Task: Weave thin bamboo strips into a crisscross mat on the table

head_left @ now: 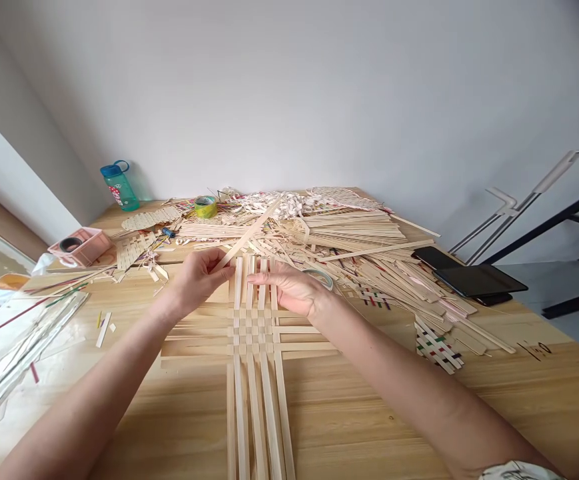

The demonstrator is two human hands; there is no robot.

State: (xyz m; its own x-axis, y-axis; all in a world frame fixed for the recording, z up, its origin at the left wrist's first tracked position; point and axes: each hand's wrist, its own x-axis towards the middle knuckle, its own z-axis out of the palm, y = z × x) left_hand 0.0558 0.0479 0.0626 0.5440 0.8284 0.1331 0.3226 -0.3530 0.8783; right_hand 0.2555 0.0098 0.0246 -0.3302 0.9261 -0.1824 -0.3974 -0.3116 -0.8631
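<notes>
The left hand (196,280) pinches a long bamboo strip (249,232), the right hand (289,288) touching the woven bamboo lattice (252,327).

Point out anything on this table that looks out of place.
The flat black tablet at the right looks odd: it seems to overhang the edge of the light wooden table rather than lying fully on top.

Wooden table (369,420): piled bamboo strips (349,230), tape roll (206,207), water bottle (119,187), black tablet (479,281)

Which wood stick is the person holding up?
The long pale strip in the left hand: it slants up in the air, while the strips in the pile lie flat.
</notes>
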